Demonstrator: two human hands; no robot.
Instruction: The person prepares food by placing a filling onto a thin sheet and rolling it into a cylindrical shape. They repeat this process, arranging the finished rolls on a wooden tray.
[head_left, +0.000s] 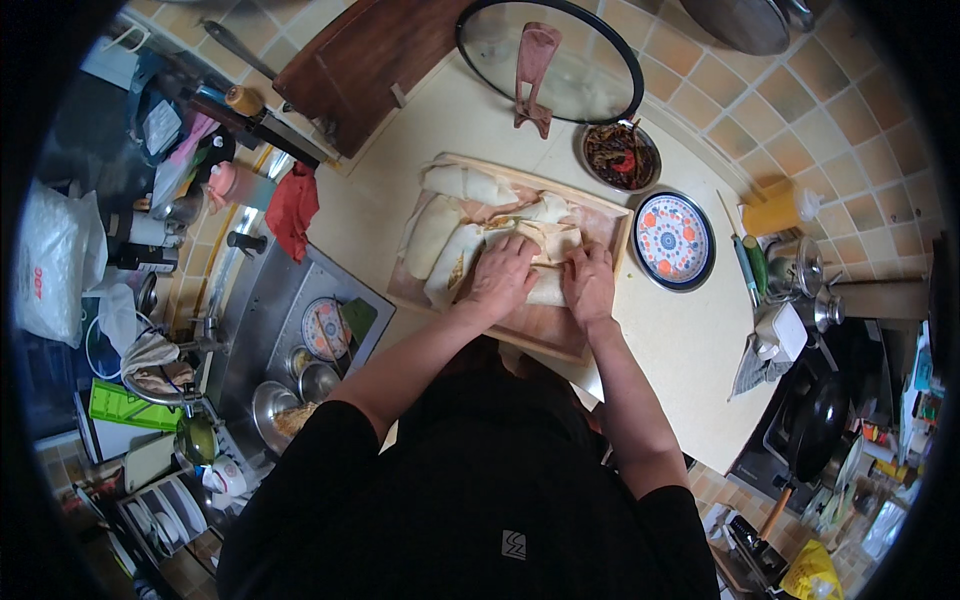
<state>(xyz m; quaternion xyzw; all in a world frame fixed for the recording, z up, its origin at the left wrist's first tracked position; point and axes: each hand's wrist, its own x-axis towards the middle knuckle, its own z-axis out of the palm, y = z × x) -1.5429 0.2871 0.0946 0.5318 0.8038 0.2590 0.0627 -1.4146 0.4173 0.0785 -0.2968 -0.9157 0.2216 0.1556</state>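
Observation:
A shallow wooden tray (529, 339) lies on the counter before me, with several pale filled rolls in it. Both my hands are on a folded, pale thin wrapper (553, 241) at the tray's right side. My left hand (504, 271) has its fingertips on the wrapper's left end. At the right end, my right hand (589, 283) has its fingers curled over the edge. Below the wrapper, another pale roll (547, 286) shows between my hands. To the left lie a plump roll (433, 234) and one with brownish filling showing (454, 262). What lies beneath my fingers is hidden.
Right of the tray sit a patterned plate (669, 238) and a bowl of dark red food (621, 156). A glass lid (551, 60) leans behind. The sink (262, 300) with dishes is at left; a black wok (817, 427) is on the stove at right.

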